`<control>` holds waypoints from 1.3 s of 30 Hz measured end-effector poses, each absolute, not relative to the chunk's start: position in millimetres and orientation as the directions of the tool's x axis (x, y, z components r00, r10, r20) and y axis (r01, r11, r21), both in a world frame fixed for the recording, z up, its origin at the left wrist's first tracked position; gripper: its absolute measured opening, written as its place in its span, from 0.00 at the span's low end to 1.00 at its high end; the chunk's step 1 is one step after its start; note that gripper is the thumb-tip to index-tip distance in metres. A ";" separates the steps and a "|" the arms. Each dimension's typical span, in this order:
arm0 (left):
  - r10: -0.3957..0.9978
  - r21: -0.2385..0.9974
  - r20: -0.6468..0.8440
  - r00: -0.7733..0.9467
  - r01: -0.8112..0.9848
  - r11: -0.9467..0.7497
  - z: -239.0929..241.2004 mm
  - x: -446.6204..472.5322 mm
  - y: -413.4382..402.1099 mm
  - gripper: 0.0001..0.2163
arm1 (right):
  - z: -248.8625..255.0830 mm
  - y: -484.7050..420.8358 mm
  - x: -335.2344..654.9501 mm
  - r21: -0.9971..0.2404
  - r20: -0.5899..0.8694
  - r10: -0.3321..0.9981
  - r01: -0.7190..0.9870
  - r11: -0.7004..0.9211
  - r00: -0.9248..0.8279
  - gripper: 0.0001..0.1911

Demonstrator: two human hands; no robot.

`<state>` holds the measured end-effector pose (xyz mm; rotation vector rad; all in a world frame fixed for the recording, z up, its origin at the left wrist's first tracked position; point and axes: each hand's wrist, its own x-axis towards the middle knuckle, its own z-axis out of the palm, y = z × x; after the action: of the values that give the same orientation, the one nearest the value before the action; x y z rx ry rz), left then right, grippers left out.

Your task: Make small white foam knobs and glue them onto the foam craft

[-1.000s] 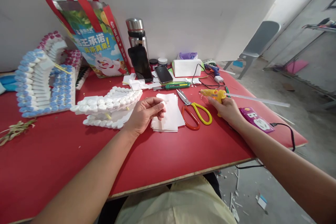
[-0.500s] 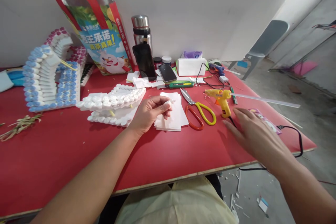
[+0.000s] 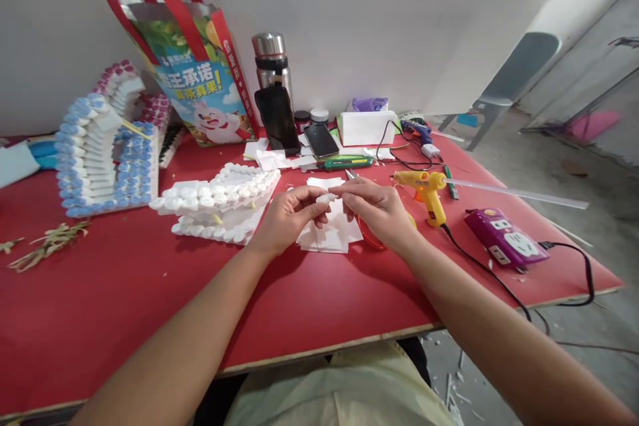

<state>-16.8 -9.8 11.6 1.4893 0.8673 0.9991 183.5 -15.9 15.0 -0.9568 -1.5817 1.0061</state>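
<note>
My left hand (image 3: 294,216) pinches a small white rolled piece of paper (image 3: 325,198) between thumb and fingertips. From the other side, my right hand (image 3: 372,206) has its thumb and forefinger closed at the end of the same piece. Under both hands lies a stack of white paper sheets (image 3: 324,237) on the red table. Scissors (image 3: 411,219) with one yellow and one red handle are mostly covered by my right hand. A yellow hot glue gun (image 3: 426,193) with a long clear glue stick (image 3: 519,191) stands to the right, its light glowing orange.
White layered paper-roll work (image 3: 214,203) sits left of my hands, with a blue-and-white one (image 3: 104,153) farther left. Behind are a shopping bag (image 3: 200,80), a steel flask (image 3: 270,53), phones and a green cutter (image 3: 347,162). A purple power socket (image 3: 506,239) with cords lies right.
My right hand has moved left from beside the glue gun to the white paper piece in my left hand. The purple socket is uncovered; the scissors are now mostly hidden.
</note>
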 end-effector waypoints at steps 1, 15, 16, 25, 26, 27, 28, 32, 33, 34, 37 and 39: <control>0.918 0.990 0.129 0.375 0.006 -0.141 11.3 -16.4 -9.3 0.13 | 11.8 -17.3 183.9 -0.931 0.332 0.923 0.090 0.354 -0.195 0.14; 0.939 0.996 0.090 0.331 -0.053 -0.076 9.5 -9.0 -9.8 0.15 | -0.1 -17.3 184.3 -0.866 0.446 0.876 0.159 0.474 -0.183 0.13; 0.941 0.995 0.089 0.328 -0.065 -0.072 8.9 -8.9 -9.5 0.14 | -0.3 -17.1 184.2 -0.873 0.438 0.880 0.148 0.465 -0.182 0.14; 0.943 0.991 0.072 0.325 -0.131 -0.031 4.4 -7.1 -9.6 0.14 | -1.5 -16.4 183.3 -0.864 0.458 0.871 0.142 0.483 -0.177 0.13; 0.943 0.991 0.070 0.325 -0.128 -0.030 4.4 -7.3 -9.4 0.14 | -1.5 -16.6 183.2 -0.861 0.462 0.869 0.148 0.487 -0.176 0.13; 0.943 0.992 0.068 0.324 -0.125 -0.028 4.3 -7.5 -9.2 0.14 | -1.6 -16.8 183.2 -0.858 0.464 0.868 0.156 0.490 -0.175 0.13; 0.944 0.992 0.065 0.323 -0.122 -0.026 4.4 -7.6 -9.0 0.14 | -1.9 -16.9 183.2 -0.854 0.467 0.867 0.165 0.493 -0.173 0.13; 0.952 0.992 0.044 0.303 -0.128 -0.005 4.4 -6.9 -9.2 0.14 | -3.8 -17.2 182.6 -0.842 0.482 0.859 0.180 0.508 -0.169 0.13; 0.955 0.991 0.041 0.295 -0.134 -0.001 4.4 -6.5 -9.5 0.14 | -4.1 -17.4 182.1 -0.842 0.484 0.858 0.178 0.510 -0.169 0.13; 0.957 0.990 0.039 0.288 -0.140 0.002 4.3 -6.1 -9.8 0.14 | -4.2 -17.7 181.5 -0.842 0.485 0.858 0.174 0.510 -0.169 0.13; 0.961 0.988 0.031 0.274 -0.157 0.012 4.6 -4.8 -10.9 0.14 | -3.4 -19.0 179.5 -0.847 0.478 0.862 0.171 0.503 -0.168 0.13; 0.963 0.987 0.018 0.270 -0.161 0.027 5.2 -4.1 -11.5 0.14 | -2.3 -19.9 178.8 -0.850 0.474 0.865 0.171 0.498 -0.165 0.13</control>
<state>-4.1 -11.5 5.2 1.2034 0.8928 1.0767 178.8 -19.9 -2.3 -0.9007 -1.6454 0.7902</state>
